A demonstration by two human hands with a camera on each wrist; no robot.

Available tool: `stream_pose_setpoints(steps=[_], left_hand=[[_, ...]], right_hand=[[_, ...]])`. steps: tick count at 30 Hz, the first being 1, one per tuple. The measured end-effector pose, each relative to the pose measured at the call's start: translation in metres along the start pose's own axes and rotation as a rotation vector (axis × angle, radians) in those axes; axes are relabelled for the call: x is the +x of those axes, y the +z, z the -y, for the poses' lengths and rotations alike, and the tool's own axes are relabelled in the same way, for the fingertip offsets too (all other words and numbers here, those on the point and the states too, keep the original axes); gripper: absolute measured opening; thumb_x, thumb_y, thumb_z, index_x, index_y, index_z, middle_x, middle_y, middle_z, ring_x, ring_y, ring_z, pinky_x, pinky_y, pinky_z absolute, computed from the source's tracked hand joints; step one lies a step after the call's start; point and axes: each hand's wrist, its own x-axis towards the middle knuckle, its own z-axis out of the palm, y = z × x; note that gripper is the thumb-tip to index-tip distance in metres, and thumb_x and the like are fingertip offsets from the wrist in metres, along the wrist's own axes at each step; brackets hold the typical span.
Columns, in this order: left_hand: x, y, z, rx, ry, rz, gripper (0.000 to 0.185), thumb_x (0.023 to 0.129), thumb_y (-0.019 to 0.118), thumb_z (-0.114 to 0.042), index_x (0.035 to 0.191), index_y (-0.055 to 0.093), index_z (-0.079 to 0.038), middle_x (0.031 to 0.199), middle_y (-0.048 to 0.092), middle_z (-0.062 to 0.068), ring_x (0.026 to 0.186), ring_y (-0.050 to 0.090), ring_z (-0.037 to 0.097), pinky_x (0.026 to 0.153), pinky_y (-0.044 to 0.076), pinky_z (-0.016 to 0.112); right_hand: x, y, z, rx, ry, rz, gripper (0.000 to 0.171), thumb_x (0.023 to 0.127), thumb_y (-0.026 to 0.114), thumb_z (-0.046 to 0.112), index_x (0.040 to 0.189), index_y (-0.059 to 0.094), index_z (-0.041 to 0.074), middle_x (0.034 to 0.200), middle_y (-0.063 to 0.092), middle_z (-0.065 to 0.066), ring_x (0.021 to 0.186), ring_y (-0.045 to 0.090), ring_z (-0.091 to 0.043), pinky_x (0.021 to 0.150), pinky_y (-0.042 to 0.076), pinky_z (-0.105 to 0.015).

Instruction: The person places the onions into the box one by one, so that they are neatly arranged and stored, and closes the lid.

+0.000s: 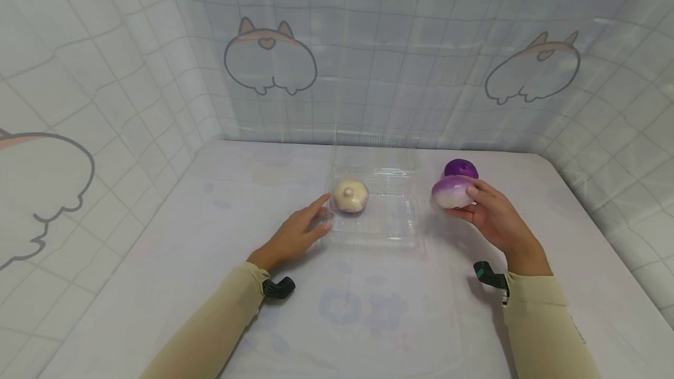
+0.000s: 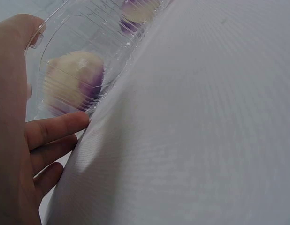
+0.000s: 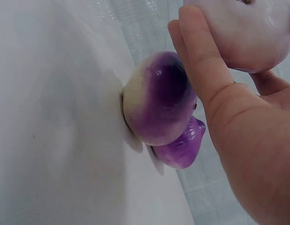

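My left hand (image 1: 295, 233) has its fingertips at the left wall of a clear plastic container (image 1: 392, 230), thumb and index finger spread apart. Inside the container, on its left side, sits a cream turnip (image 1: 351, 195) with a knob on top; the left wrist view shows purple on its lower side. My right hand (image 1: 492, 212) grips a purple-and-white turnip (image 1: 453, 193) between thumb and fingers, to the right of the container. Close behind it on the table lie a purple-and-cream turnip (image 3: 156, 101) and a smaller glossy purple piece (image 3: 185, 147).
The container's clear lid (image 1: 374, 158) is folded back toward the rear wall. A pale cloth (image 1: 368, 320) covers the table. White grid-patterned curtains (image 1: 400, 63) with cartoon drawings enclose the back and both sides.
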Motion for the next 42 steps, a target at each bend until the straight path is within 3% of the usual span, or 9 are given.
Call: stream_pose_setpoints(steps=[9,14,20,25,30,42], left_hand=[[0.0,-0.001,0.003,-0.014,0.009,-0.001,0.068,0.103,0.049,-0.048,0.161,0.023,-0.025,0.139,0.059,0.009,0.135,0.047,0.028,0.111,0.034,0.054],[0.0,-0.001,0.001,-0.015,-0.002,0.008,0.068,0.103,0.049,-0.048,0.161,0.022,-0.025,0.14,0.059,0.007,0.135,0.047,0.026,0.112,0.033,0.052],[0.003,-0.001,-0.002,-0.001,0.013,0.0,0.068,0.103,0.049,-0.048,0.161,0.022,-0.025,0.138,0.06,0.006,0.134,0.048,0.026,0.111,0.033,0.053],[0.003,-0.001,-0.003,-0.008,0.004,0.003,0.067,0.103,0.049,-0.048,0.161,0.022,-0.026,0.138,0.06,0.006,0.134,0.049,0.026,0.111,0.034,0.053],[0.001,0.0,-0.001,-0.025,0.005,0.002,0.067,0.103,0.05,-0.046,0.161,0.024,-0.023,0.137,0.061,0.008,0.134,0.049,0.028,0.11,0.035,0.055],[0.001,0.0,0.001,-0.011,0.011,-0.007,0.067,0.103,0.05,-0.046,0.161,0.024,-0.025,0.135,0.062,0.005,0.132,0.05,0.027,0.11,0.035,0.053]], right_hand=[[0.004,0.005,0.003,-0.022,0.023,-0.003,0.031,0.106,0.045,0.009,0.137,0.052,0.009,0.139,0.042,-0.011,0.115,0.062,-0.025,0.095,0.051,-0.042],[0.007,0.006,0.004,-0.012,0.001,0.054,0.034,0.105,0.042,0.003,0.138,0.053,0.006,0.143,0.038,-0.013,0.121,0.059,-0.027,0.097,0.05,-0.045],[0.008,0.012,0.006,-0.042,-0.032,0.096,0.038,0.105,0.04,0.0,0.142,0.048,0.004,0.143,0.038,-0.016,0.12,0.059,-0.027,0.096,0.051,-0.044],[0.01,0.015,0.009,-0.079,-0.011,0.113,0.039,0.105,0.042,0.0,0.143,0.049,0.007,0.141,0.037,-0.014,0.119,0.059,-0.024,0.096,0.051,-0.042],[0.014,0.017,0.013,-0.151,-0.012,0.125,0.041,0.105,0.042,0.0,0.146,0.043,0.001,0.142,0.033,-0.016,0.119,0.058,-0.024,0.095,0.051,-0.041],[0.02,0.029,0.021,-0.188,0.014,0.175,0.04,0.101,0.044,-0.004,0.141,0.038,-0.003,0.138,0.04,-0.02,0.116,0.059,-0.027,0.094,0.053,-0.042]])
